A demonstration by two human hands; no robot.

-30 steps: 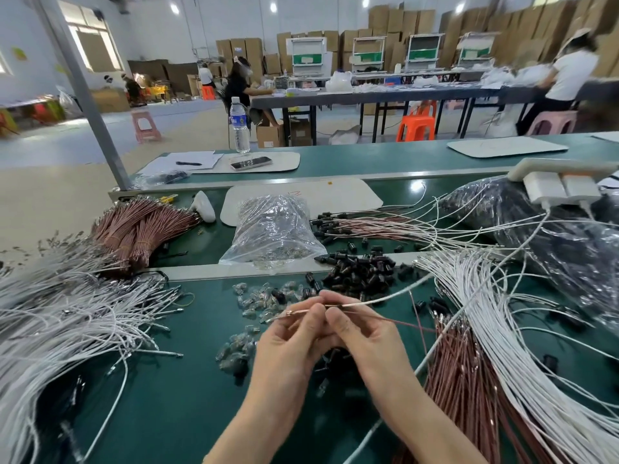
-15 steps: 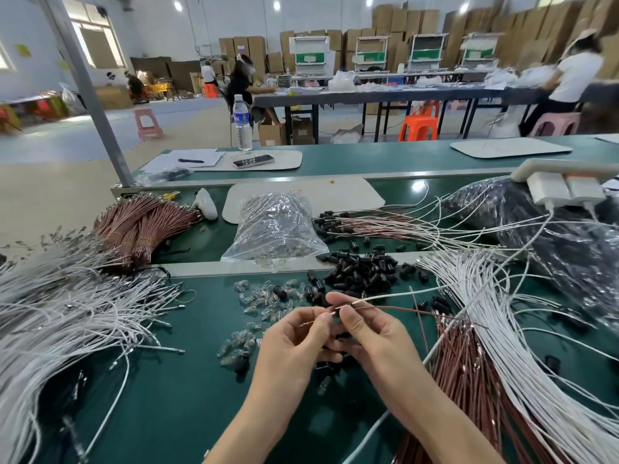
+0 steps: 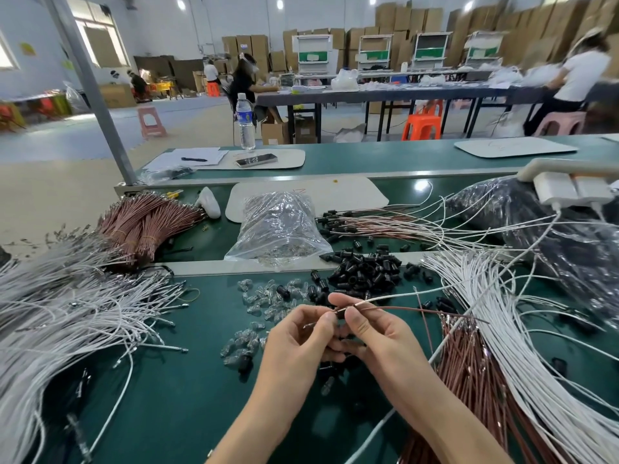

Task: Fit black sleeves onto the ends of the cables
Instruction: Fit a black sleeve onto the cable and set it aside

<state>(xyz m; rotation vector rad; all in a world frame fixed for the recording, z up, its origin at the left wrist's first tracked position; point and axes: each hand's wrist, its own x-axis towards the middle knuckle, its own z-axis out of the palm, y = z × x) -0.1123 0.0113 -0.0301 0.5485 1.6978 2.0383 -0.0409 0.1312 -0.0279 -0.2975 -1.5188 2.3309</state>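
L hand (image 3: pixel 298 339), R hand (image 3: pixel 376 333) pinch cable pair (image 3: pixel 371 303); sleeve pile (image 3: pixel 365 271) just behind, clear bag (image 3: pixel 278 226) beyond.

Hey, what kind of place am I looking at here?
Likely a factory assembly floor: white cable bundles, a pile of black sleeves on the green bench, and stacked cardboard boxes behind.

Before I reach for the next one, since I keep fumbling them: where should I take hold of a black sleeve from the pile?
Probably pick a stray black sleeve at the pile's near edge. Pinch it across its round barrel from above: these short tubes lie on their sides, and the heaped ones overlap.
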